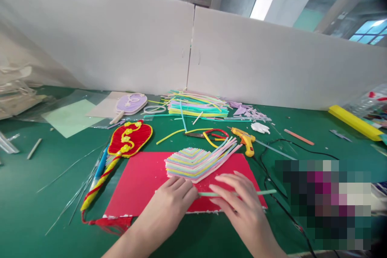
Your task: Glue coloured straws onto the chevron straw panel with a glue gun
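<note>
A pale green pipe cleaner (pixel 267 192) runs crosswise near the front of a red board (pixel 139 181). My left hand (pixel 173 199) is closed on its left end. My right hand (pixel 238 199) is loosely curled about its middle, fingers apart, with the strip passing between thumb and fingers. Just beyond my hands lies a leaf-like panel of pastel pipe cleaners (pixel 187 165) set in V-shaped rows, its loose ends sticking out to the upper right. My fingers hide part of the green strip.
A red and yellow fan (pixel 130 139) with a tassel lies left of the board. Behind are pliers (pixel 196 135), a yellow glue gun (pixel 247 141) with a black cable, and a pile of pipe cleaners (pixel 196 107). A lilac fan (pixel 131 103) rests back left; a white partition (pixel 121 44) stands behind.
</note>
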`<state>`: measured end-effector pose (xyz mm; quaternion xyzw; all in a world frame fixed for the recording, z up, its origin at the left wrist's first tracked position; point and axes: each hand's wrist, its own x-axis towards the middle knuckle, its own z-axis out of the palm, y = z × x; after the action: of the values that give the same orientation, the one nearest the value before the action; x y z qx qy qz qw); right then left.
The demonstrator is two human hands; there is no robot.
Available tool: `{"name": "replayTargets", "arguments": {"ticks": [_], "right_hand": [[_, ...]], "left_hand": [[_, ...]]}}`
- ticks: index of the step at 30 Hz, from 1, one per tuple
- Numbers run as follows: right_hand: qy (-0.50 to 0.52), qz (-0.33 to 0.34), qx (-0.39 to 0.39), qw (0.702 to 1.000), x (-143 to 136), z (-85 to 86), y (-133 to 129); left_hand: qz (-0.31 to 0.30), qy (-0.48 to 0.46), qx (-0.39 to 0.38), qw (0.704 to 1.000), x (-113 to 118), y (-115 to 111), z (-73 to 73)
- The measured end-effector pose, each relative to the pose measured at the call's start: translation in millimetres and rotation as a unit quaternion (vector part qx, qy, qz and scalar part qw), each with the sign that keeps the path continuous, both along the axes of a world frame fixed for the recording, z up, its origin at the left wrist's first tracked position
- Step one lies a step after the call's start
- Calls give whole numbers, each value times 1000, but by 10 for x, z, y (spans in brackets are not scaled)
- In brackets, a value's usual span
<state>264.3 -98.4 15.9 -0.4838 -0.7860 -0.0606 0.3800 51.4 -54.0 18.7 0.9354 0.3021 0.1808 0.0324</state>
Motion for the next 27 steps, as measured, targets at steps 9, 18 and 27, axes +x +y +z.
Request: {"name": "replayTargets", "arguments": {"ticks": [9, 18, 27], "right_hand": [[44, 28, -47, 998, -106, -145, 97], [28, 2, -48, 998, -56, -260, 52], [1, 5, -52, 999, 55, -355, 38]], "left_hand": [[87, -23, 116, 989, 4, -145, -169], [164, 32, 158, 973, -133, -443, -466], [173, 52, 182, 967, -133, -441, -543]]}}
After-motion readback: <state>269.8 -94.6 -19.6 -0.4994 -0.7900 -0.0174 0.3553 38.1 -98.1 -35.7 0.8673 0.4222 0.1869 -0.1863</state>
